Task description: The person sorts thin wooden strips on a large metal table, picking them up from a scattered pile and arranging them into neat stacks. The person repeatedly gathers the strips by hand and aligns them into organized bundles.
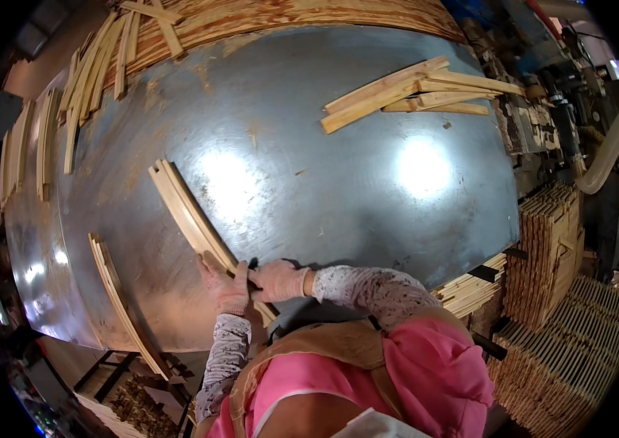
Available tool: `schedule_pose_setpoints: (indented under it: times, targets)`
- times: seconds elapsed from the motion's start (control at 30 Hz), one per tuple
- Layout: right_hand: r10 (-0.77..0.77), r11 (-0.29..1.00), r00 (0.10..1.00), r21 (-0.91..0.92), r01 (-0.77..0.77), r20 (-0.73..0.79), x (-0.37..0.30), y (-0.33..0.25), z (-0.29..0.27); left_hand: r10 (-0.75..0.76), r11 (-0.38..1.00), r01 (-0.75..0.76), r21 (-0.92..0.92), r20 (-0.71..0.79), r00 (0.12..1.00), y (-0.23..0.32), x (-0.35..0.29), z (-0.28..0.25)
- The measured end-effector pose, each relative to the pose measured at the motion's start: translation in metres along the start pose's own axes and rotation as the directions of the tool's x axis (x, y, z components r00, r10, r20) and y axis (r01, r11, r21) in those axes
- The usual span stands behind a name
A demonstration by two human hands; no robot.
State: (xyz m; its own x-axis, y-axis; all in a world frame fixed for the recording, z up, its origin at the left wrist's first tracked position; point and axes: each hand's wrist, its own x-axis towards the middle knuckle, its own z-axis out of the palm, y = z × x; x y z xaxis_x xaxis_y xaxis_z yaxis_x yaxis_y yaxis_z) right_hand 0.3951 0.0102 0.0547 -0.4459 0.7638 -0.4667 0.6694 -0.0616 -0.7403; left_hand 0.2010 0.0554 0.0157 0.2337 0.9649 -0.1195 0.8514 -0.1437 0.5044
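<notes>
A small bundle of long, pale wooden strips (191, 214) lies slantwise on the metal tabletop, its far end pointing up and left. My left hand (225, 286), in a light pinkish glove, is wrapped over the near part of the bundle. Against the right side of the same strips is my right hand (280, 281), gloved too, its fingers curled in close to the left hand. Its fingertips are partly hidden. Grooves run along the strips, and their near end shows just below my hands.
Left of my hands lies another strip stack (118, 292), overhanging the table's near edge. Loose strips (397, 95) form a pile at the far right; more strips (94, 73) lie at the far left. Stacked wooden pieces (543, 248) stand beside the grey metal table (339, 197) at right.
</notes>
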Motion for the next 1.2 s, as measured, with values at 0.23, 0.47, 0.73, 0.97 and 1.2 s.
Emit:
schedule_pose_setpoints:
  times: [0.23,0.47,0.73,0.97,1.2]
  targets:
    - [0.268,0.693,0.482,-0.181,-0.698,-0.834,-0.036,0.161,-0.269,-0.084,0.984,0.088,0.156,-0.033,0.996,-0.001,0.001,0.008]
    - [0.284,0.575,0.477,-0.25,-0.779,-0.832,-0.141,0.228,-0.17,-0.151,0.977,0.148,0.156,0.008,0.988,0.011,0.005,0.001]
    - [0.377,0.834,0.573,-0.002,-0.551,-0.728,-0.339,0.175,0.026,-0.015,0.984,0.011,0.177,0.021,1.0,-0.002,0.003,0.001]
    - [0.782,0.356,-0.27,0.757,-0.548,-0.562,-0.249,0.169,-0.083,-0.105,0.973,0.087,0.214,0.072,0.992,0.012,0.005,-0.007]
    - [0.507,0.676,-0.152,0.501,-0.54,-0.848,-0.231,0.187,-0.037,-0.1,0.995,0.097,0.035,0.104,0.99,-0.005,-0.016,-0.048]
